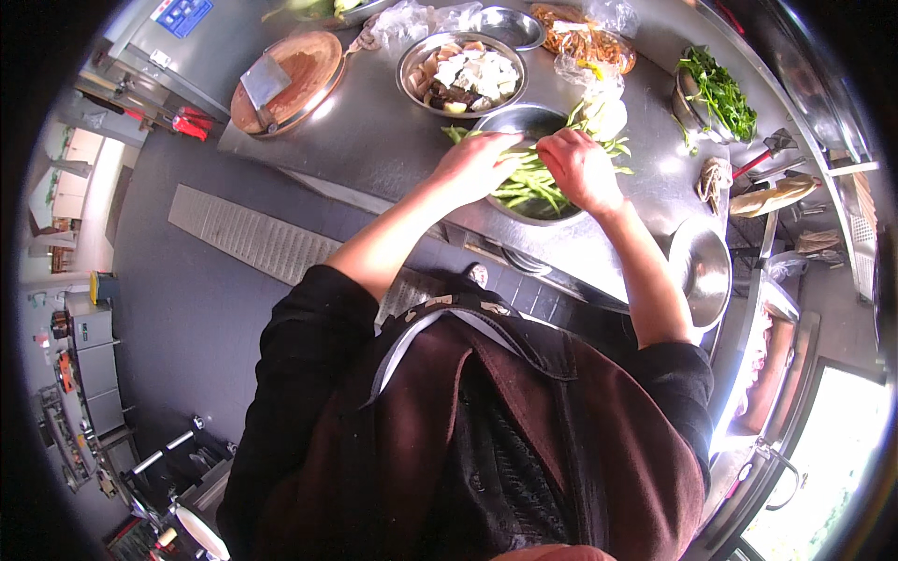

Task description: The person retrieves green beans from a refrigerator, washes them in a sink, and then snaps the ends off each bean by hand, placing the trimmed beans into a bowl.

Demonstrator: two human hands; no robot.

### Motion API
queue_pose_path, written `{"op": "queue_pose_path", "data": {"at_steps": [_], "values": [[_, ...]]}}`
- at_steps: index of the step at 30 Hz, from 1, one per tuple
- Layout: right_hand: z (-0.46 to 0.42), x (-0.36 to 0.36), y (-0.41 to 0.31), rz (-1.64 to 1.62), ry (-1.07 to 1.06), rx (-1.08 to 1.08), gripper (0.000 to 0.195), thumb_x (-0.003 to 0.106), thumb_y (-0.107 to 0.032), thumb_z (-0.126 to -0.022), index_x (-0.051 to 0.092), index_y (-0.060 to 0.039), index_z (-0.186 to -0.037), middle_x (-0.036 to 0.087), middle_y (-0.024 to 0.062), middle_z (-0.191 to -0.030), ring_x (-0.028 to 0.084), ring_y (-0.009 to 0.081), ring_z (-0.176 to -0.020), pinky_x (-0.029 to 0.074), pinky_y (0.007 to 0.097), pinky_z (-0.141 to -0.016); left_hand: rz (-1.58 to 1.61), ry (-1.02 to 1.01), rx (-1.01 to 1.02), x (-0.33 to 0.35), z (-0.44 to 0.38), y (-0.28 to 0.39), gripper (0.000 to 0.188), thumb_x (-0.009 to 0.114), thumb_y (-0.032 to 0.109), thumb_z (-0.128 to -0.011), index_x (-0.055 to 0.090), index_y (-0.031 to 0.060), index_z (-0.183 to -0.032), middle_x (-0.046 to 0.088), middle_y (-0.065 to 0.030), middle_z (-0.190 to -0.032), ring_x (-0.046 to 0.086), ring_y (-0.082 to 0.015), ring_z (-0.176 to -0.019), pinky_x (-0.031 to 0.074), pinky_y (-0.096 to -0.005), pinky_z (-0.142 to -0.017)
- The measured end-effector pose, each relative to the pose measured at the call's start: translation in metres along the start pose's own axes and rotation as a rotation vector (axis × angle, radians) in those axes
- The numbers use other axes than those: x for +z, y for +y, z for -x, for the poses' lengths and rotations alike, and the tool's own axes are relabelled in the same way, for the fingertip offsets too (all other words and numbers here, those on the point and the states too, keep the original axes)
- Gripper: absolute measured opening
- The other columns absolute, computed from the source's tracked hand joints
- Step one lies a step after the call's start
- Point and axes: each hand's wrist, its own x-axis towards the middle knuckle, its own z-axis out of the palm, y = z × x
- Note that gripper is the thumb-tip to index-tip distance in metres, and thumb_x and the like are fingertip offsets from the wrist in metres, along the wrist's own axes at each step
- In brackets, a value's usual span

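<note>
Long green beans (530, 184) lie in and across a round metal bowl (534, 221) near the table's front edge. My left hand (478, 167) is closed around some of the beans at the bowl's left side. Thumb and fingertips bent together, my right hand (581, 168) pinches beans at the bowl's right side. Bean ends stick out past both hands. What exactly sits inside the fingers is partly hidden. Behind stands a metal basin (459, 111) of white chunks, pale pieces and dark pieces. A pale green vegetable (605, 120) lies beside the bowl.
A cleaver (265, 83) rests on a round wooden chopping board (316, 66) at the left. Leafy greens (719, 98) fill a bowl at the right. Another metal bowl (700, 275) sits at the table's right edge, near my right forearm. A cloth (714, 179) lies farther back.
</note>
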Motion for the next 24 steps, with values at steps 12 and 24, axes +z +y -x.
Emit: {"op": "queue_pose_path", "data": {"at_steps": [12, 24], "values": [[-0.012, -0.016, 0.028, 0.149, -0.125, 0.063, 0.009, 0.055, -0.009, -0.084, 0.063, -0.0059, -0.088, 0.067, 0.0137, -0.086, 0.066, 0.0328, -0.083, 0.053, 0.0427, -0.077, -0.033, -0.318, -0.079, 0.022, -0.088, -0.005, 0.021, 0.066, 0.021, -0.093, 0.071, 0.0047, -0.104, 0.071, -0.0107, -0.085, 0.067, -0.0187, -0.073, 0.053, -0.0338, -0.068], [0.039, 0.017, 0.007, -0.037, 0.015, 0.605, 0.012, 0.063, -0.017, -0.092, 0.067, -0.0052, -0.094, 0.064, 0.0162, -0.081, 0.065, 0.0369, -0.077, 0.053, 0.0431, -0.069, 0.757, -0.21, -0.493, -0.015, -0.097, -0.035, 0.024, 0.065, 0.024, -0.097, 0.068, 0.0008, -0.091, 0.066, -0.0022, -0.078, 0.055, -0.0064, -0.062, 0.042, -0.022, -0.056]]}}
